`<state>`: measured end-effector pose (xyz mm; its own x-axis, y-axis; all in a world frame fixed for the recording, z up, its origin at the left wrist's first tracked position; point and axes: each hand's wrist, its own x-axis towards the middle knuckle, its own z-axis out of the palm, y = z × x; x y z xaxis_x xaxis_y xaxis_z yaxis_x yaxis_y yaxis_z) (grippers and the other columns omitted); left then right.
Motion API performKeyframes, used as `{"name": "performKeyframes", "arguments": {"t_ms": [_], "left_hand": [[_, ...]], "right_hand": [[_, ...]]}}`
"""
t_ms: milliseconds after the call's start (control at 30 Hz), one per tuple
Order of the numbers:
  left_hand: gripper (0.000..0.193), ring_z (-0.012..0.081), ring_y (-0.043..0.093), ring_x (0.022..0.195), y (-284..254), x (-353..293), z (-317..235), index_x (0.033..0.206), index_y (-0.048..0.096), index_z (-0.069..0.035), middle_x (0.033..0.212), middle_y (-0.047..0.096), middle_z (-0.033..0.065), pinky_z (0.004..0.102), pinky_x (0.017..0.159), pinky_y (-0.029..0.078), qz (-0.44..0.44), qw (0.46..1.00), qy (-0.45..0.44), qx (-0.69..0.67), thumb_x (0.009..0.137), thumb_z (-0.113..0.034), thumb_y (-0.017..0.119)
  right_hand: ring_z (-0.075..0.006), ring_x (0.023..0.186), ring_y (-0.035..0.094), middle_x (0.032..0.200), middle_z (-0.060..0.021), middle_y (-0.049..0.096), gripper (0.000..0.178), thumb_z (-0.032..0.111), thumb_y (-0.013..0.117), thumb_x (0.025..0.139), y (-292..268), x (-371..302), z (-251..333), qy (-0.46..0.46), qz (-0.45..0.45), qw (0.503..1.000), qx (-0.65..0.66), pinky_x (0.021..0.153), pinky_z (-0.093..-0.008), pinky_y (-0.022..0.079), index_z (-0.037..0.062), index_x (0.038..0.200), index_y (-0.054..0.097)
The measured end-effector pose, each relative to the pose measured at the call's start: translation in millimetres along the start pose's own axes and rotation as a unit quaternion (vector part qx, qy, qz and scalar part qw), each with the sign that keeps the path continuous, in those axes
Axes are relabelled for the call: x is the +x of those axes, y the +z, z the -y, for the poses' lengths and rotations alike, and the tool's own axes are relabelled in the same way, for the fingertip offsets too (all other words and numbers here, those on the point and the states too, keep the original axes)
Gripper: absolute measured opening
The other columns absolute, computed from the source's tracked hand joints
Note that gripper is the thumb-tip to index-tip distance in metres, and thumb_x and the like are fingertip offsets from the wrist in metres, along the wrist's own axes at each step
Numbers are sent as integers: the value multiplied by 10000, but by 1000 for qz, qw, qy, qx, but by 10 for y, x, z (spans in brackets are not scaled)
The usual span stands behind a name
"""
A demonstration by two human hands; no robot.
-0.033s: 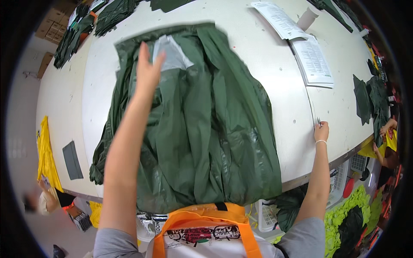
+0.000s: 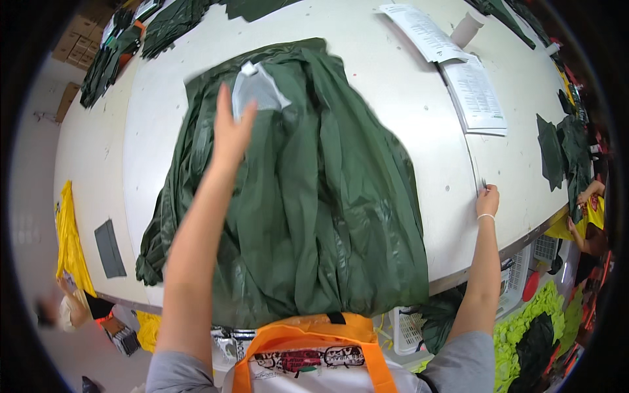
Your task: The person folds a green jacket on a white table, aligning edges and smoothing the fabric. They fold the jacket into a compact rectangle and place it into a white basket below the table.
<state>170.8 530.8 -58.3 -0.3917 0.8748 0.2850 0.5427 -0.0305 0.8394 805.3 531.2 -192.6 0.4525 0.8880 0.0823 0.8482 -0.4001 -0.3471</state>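
A dark green coated garment (image 2: 288,196), wrinkled and gathered in long folds, covers the middle of the white table (image 2: 445,223). Near its far edge is a grey mesh patch (image 2: 257,93) with a small white tab (image 2: 249,68). My left hand (image 2: 233,131) is over the upper left part of the garment, just beside the patch, thumb and fingers spread and nothing held. Off to the right of the garment, my right hand (image 2: 487,199) is closed on a small pair of thread snips (image 2: 484,184), its metal tips pointing away from me.
Printed papers (image 2: 477,95) lie at the far right, beside a white cylinder (image 2: 467,29). A small dark green piece (image 2: 110,249) is at the left; green pieces (image 2: 550,152) are at the right edge. Below the table are white baskets (image 2: 407,329) and lime-yellow fabric (image 2: 534,321). Other people work at both sides.
My left hand has shifted slightly toward me and to the right. The garment's far left corner has moved inward, and a white tab now shows above the mesh patch. My right hand has barely moved.
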Motion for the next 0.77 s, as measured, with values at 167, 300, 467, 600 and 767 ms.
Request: {"name": "performKeyframes", "arguments": {"t_ms": [167,300,467,600,767], "left_hand": [[721,365,336,1296,-63,-1276,95,1410,281,5,1410,355,215,404,1066,278,57,992,2,115,810,-136,654],[749,383,287,1326,-291,-2114,-91,1406,274,16,1436,327,203,441,1088,227,70,987,-6,142,770,-81,657],[755,391,257,1342,-372,-2844,-329,1401,298,-7,1452,307,193,492,1100,170,147,980,0,134,758,-145,669],[690,354,259,1349,-480,-3237,-77,1385,331,-22,1456,312,157,498,1097,183,194,952,27,234,814,-264,634],[628,339,267,1345,-482,-3481,393,1367,365,-33,1457,318,123,484,1096,200,196,936,76,283,859,-323,590]], "right_hand": [[-336,966,542,1004,-191,559,235,77,588,845,111,-114,229,-70,-34,997,-26,846,-401,448,27,1074,596],[-394,1204,406,1310,-242,434,502,101,621,810,55,-305,335,-52,-26,994,-94,1013,-438,362,9,1279,469],[-359,1179,461,1279,-219,476,519,119,635,825,-218,-1017,507,-156,-12,987,30,986,-415,391,7,1297,451],[-232,1003,605,1138,-146,604,354,78,588,881,-1441,-1942,1895,-206,50,910,356,874,-312,471,1,1221,531],[-255,1053,586,1245,-218,539,500,281,581,882,-2992,-2806,2816,-449,-68,726,517,900,-367,457,-25,1261,473]]}}
